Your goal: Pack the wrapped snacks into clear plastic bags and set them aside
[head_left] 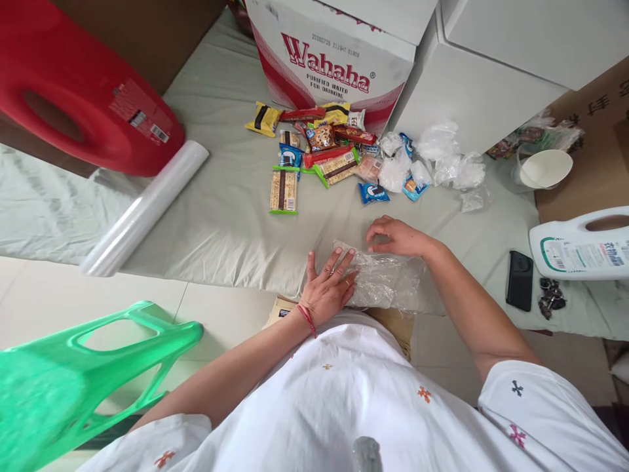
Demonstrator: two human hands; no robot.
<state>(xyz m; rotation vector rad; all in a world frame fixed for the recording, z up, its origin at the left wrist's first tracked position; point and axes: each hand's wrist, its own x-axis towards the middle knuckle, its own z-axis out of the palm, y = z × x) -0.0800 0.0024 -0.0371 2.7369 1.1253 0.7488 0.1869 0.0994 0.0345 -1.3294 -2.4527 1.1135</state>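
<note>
A crinkled clear plastic bag (388,283) lies near the front edge of the cloth-covered surface, close to my body. My left hand (328,288) presses flat on its left part, fingers spread. At the bag's far edge is my right hand (397,237), its fingers curled and thumb and fingertips meeting at the thin plastic. Beyond my hands lies a heap of wrapped snacks, including a cracker pack (284,191) with green ends, a yellow packet (264,119), a blue packet (373,193) and a cookie packet (320,137). Crumpled clear plastic bags (449,154) lie to its right.
A Wahaha carton (339,65) and white boxes (472,85) stand behind. Left are a red jug (98,92), a plastic film roll (147,206) and a green stool (98,360). Right are a white cup (546,169), a phone (519,282), keys (551,298) and a detergent bottle (580,249).
</note>
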